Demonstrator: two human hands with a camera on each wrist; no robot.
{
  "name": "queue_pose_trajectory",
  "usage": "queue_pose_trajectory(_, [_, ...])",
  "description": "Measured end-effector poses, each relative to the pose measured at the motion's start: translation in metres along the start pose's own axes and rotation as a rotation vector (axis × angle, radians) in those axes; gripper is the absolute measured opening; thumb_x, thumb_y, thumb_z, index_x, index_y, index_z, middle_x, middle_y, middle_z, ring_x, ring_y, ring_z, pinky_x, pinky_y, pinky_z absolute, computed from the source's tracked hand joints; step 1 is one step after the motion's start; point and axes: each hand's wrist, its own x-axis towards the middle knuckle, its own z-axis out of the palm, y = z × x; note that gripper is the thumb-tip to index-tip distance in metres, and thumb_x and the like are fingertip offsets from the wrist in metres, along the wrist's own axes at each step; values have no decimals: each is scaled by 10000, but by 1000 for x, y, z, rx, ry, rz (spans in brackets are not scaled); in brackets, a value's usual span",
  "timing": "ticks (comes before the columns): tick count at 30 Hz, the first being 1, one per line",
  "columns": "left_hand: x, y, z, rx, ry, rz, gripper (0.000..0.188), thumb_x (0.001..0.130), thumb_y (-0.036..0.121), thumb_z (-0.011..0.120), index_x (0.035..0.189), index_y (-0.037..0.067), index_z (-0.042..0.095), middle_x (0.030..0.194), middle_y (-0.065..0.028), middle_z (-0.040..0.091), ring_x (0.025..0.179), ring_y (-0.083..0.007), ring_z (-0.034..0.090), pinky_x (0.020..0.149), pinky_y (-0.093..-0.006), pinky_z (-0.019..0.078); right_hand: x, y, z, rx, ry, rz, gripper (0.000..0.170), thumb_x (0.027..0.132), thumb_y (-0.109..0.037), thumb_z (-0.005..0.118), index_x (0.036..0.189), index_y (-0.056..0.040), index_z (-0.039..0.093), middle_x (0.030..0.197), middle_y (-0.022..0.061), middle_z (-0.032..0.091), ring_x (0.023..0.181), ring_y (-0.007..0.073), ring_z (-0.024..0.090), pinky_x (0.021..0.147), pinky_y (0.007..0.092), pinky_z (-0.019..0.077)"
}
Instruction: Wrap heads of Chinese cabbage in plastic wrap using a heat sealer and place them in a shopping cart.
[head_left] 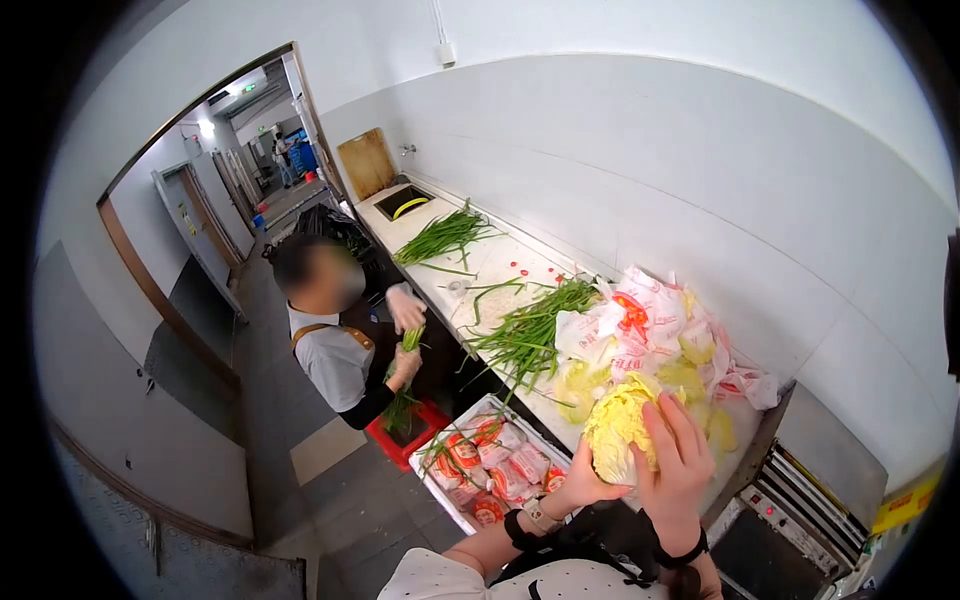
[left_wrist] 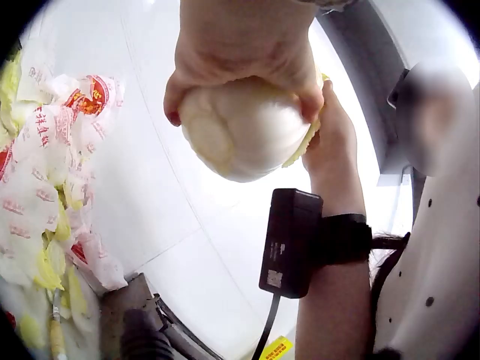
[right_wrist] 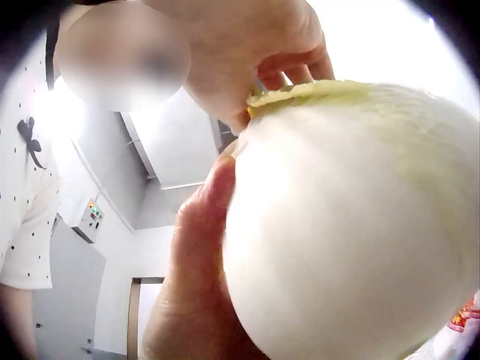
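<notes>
In the head view, the cabbage [head_left: 615, 428] hid most fingers of the left hand [head_left: 588, 480], clamped round its base; those of the right hand [head_left: 676, 460] curled onto its leafy side. Held up before the desk [head_left: 506, 254], it blocked some crumpled wrappers [head_left: 652, 345]. The left wrist view cut off a handle [left_wrist: 57, 339].

Behind the cabbage [head_left: 615, 432], wrappings [head_left: 650, 345] lie on the counter [head_left: 405, 229].
</notes>
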Motion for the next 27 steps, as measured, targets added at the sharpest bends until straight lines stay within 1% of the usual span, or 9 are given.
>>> queue_pose_trajectory(6, [-8, 8, -2, -49, 34, 11, 1247, 564, 153, 836, 1399, 22, -80, 1370, -148, 288, 1261, -239, 319, 1030, -380, 286, -11, -2, 1, 141, 85, 98, 412, 662, 4, 603, 1072, -18, 569, 1089, 140, 589, 958, 314, 593, 796, 377, 481])
queue_pose_trajectory(9, [-13, 4, -5, 90, 50, 87, 1243, 561, 146, 837, 1397, 21, -75, 1366, -156, 291, 1248, -247, 340, 1025, -383, 299, -4, -16, -4, 163, 130, 79, 402, 656, 46, 563, 1053, -21, 564, 1068, 145, 600, 938, 322, 599, 784, 377, 487])
queue_pose_trajectory(11, [-12, 6, -4, 91, 50, 97, 1241, 558, 149, 840, 1397, 19, -66, 1358, -158, 298, 1240, -250, 350, 1019, -382, 311, -1, -21, -9, 128, 125, 87, 408, 649, 65, 544, 1046, -26, 567, 1042, 137, 612, 908, 307, 610, 755, 356, 497])
queue_pose_trajectory(13, [-16, 5, -4, 99, 69, 77, 1230, 554, 159, 844, 1394, 15, -43, 1342, -162, 313, 1227, -258, 368, 1005, -390, 336, -3, -20, -15, 80, 115, 104, 417, 641, 77, 530, 1042, -31, 570, 1017, 126, 623, 874, 290, 621, 723, 336, 504])
queue_pose_trajectory(15, [-14, 21, 8, -9, 60, -11, 1215, 559, 170, 842, 1395, 19, -26, 1333, -162, 322, 1227, -261, 369, 998, -402, 347, -6, -13, -13, 36, 105, 108, 429, 632, 84, 519, 1041, -36, 573, 993, 112, 633, 837, 269, 632, 689, 316, 510])
queue_pose_trajectory(16, [-12, 19, 8, 18, 34, 9, 1214, 562, 173, 841, 1395, 26, -29, 1336, -165, 318, 1227, -264, 369, 998, -407, 347, -7, -9, -12, 14, 152, 95, 434, 623, 93, 507, 1031, -37, 579, 957, 104, 638, 781, 251, 634, 648, 312, 506])
queue_pose_trajectory(18, [-11, 14, 8, 77, -6, 57, 1212, 567, 181, 838, 1397, 39, -34, 1342, -169, 308, 1228, -271, 368, 998, -418, 347, -8, -5, -13, 22, 174, 130, 427, 622, 100, 499, 1021, -29, 582, 928, 114, 636, 751, 268, 628, 634, 325, 501])
queue_pose_trajectory(25, [-10, -2, 14, -11, -10, 138, 1244, 601, 192, 816, 1389, 88, -141, 1386, -195, 224, 1239, -319, 351, 1002, -447, 335, -11, 3, -19, 158, 290, 274, 437, 599, 127, 435, 988, -5, 585, 864, 139, 623, 728, 312, 611, 629, 332, 493])
queue_pose_trajectory(27, [-8, 3, 19, 23, -32, 88, 1192, 607, 186, 813, 1401, 80, -70, 1383, -182, 249, 1246, -301, 350, 1006, -434, 332, -18, 6, -16, 211, 327, 338, 448, 586, 125, 430, 985, -6, 587, 867, 141, 623, 732, 301, 615, 634, 329, 496])
